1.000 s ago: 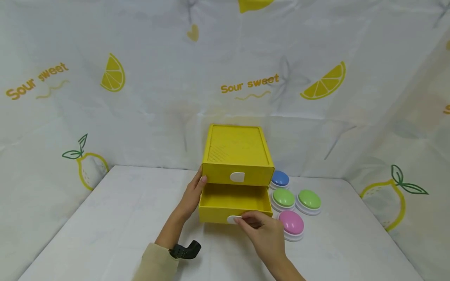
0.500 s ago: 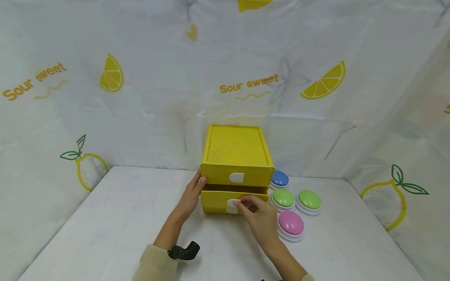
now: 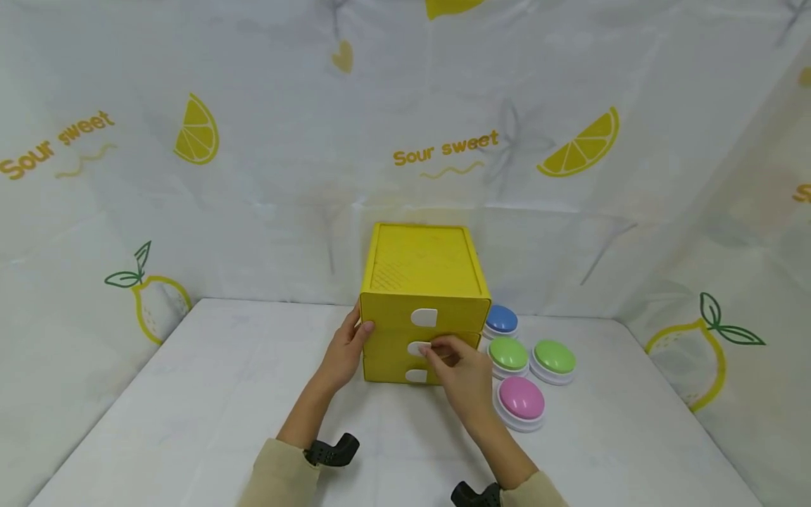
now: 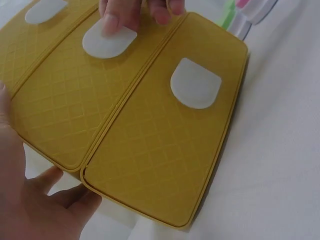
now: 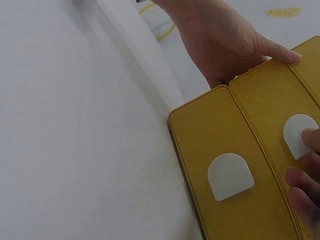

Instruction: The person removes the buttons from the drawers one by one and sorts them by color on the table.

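A yellow drawer box (image 3: 421,260) with three stacked drawers stands at the middle of the table, each front bearing a white handle. My left hand (image 3: 342,355) grips its left side, thumb on the front edge and fingers along the side wall, as the left wrist view shows. With thumb and fingers my right hand (image 3: 467,380) pinches the middle drawer's handle (image 4: 102,42). The middle drawer (image 4: 70,95) sits flush with the others. Below it, the bottom drawer's handle (image 5: 230,176) is untouched.
Right of the box are several round push buttons on white bases: a blue button (image 3: 502,319), a green button (image 3: 508,353), another green button (image 3: 554,356) and a pink button (image 3: 522,398). A white lemon-print curtain (image 3: 285,176) hangs behind the white table (image 3: 190,408).
The middle drawer, pulled well out a second ago, has slid back into the box, pushed by my right hand at its handle. My left hand has stayed at the box's side.
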### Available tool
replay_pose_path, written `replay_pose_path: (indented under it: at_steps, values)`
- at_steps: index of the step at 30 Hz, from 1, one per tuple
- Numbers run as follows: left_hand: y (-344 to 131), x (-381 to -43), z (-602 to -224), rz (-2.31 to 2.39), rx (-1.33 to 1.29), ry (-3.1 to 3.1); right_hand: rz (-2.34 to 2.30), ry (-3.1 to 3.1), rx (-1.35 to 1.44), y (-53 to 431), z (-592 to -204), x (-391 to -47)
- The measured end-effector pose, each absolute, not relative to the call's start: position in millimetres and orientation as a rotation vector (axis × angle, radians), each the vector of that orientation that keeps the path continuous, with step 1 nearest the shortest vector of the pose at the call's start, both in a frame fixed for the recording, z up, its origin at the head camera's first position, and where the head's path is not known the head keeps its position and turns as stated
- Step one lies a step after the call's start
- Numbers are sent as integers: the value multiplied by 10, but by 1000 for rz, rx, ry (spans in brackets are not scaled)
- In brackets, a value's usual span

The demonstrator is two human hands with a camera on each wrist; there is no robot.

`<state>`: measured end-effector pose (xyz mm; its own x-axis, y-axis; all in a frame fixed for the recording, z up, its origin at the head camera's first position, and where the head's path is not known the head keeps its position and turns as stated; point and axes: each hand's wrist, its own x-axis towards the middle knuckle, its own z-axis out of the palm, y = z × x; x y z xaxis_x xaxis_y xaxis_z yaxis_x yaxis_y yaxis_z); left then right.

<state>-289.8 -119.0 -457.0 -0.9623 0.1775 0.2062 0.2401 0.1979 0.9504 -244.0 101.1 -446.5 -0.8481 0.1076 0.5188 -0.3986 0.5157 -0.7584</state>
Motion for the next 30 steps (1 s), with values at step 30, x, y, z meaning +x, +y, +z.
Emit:
replay_pose_path:
  at_steps: [30]
  values:
    - [-1192, -2893, -4529, -1857, -413, -2439, 1580, -2474, -71, 1026, -4882, -2228]
